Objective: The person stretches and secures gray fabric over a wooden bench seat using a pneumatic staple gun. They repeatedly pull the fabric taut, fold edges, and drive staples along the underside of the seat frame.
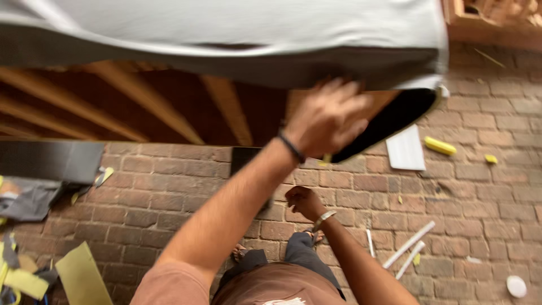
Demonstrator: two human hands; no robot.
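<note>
Left hand (327, 118): you're reaching up — blurred fingers spread against the grey fabric-covered wooden furniture frame (226, 34) overhead.
Right hand (305, 201): you're clenching it low over the brick floor (451, 197) — contents hidden.

left hand (327, 116) on grey upholstered frame (237, 34) underside | right hand (304, 202) fisted low | brick floor (451, 192)

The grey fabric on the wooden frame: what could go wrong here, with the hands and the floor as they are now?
1. The left hand is blurred at the grey fabric edge on the wooden frame; its fingers could slip or get pinched.
2. White sticks, yellow foam scraps and a white sheet lie on the brick floor near the sandalled feet; a trip seems possible.
3. The right hand hangs low, giving no support.
</note>
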